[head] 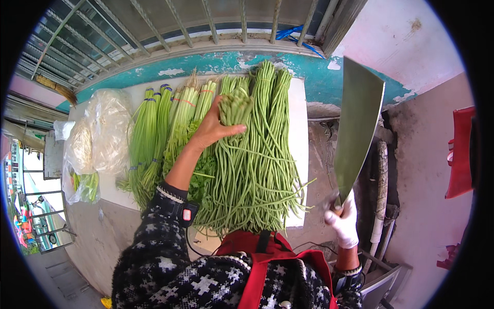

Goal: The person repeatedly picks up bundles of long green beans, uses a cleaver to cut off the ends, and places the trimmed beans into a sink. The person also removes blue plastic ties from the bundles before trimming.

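My left hand [220, 129] is closed around the upper end of a bundle of long green beans [236, 108], whose lower ends trail down over the white table [299, 146]. More long-bean bundles [270, 116] lie just to its right. Left of it are pale-stemmed leafy bunches [187, 100] bound with red bands, then thin green stalks [148, 127] tied with blue-purple bands. Away from the table at the right, my right hand [343, 220], in a white glove, grips the handle of a large cleaver [357, 127], its broad blade pointing up and away from me.
Clear plastic bags [108, 131] of produce sit at the table's left end. A barred window [208, 23] and a peeling teal wall [150, 69] are behind the table. Pipes [380, 193] and a metal frame [386, 280] stand at the right, near my right arm.
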`<state>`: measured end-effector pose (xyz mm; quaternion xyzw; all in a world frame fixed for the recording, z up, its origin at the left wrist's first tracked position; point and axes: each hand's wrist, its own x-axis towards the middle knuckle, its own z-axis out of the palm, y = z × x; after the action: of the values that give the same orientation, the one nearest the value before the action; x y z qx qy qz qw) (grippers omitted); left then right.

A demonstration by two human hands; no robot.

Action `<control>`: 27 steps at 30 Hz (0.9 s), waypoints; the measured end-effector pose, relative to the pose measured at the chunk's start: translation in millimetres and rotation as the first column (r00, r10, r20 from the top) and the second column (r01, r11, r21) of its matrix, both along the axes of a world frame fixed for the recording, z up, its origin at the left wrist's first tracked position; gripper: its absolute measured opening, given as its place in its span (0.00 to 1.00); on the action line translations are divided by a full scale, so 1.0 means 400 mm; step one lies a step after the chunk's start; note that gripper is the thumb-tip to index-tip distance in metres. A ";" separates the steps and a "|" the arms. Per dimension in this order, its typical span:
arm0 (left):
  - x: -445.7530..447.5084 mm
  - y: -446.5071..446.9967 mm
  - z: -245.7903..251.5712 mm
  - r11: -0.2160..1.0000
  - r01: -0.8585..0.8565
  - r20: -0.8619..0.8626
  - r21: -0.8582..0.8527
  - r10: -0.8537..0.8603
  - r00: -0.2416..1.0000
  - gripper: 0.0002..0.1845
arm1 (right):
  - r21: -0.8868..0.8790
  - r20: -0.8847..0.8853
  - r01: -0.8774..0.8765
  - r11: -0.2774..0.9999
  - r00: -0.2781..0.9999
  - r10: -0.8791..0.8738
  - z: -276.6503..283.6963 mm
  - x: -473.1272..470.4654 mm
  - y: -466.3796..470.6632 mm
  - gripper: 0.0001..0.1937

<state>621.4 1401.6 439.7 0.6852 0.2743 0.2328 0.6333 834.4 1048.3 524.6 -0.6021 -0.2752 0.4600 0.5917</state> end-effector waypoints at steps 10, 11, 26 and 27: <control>-0.006 -0.400 0.196 0.941 0.130 0.210 0.314 -0.202 0.956 0.32 | 0.019 0.799 0.218 0.976 0.584 -0.146 0.124 -0.009 -0.096 0.26; -0.004 -0.426 0.214 0.898 0.179 0.138 0.402 -0.252 0.958 0.32 | 0.108 0.822 0.137 0.985 0.544 -0.166 0.139 -0.016 -0.113 0.25; 0.147 -0.801 0.302 0.919 0.336 -0.083 0.205 -0.326 0.942 0.29 | -0.105 0.994 -0.062 0.993 -0.021 0.104 0.311 -0.100 -0.557 0.37; 0.146 -0.818 0.306 0.916 0.356 -0.130 0.184 -0.336 0.933 0.29 | -0.111 0.993 -0.048 0.993 -0.052 0.109 0.310 -0.103 -0.573 0.38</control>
<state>679.9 1074.4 562.0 0.7946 0.1533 0.1107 0.5769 793.3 818.9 648.5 -0.7437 -0.6418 -0.0792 0.1695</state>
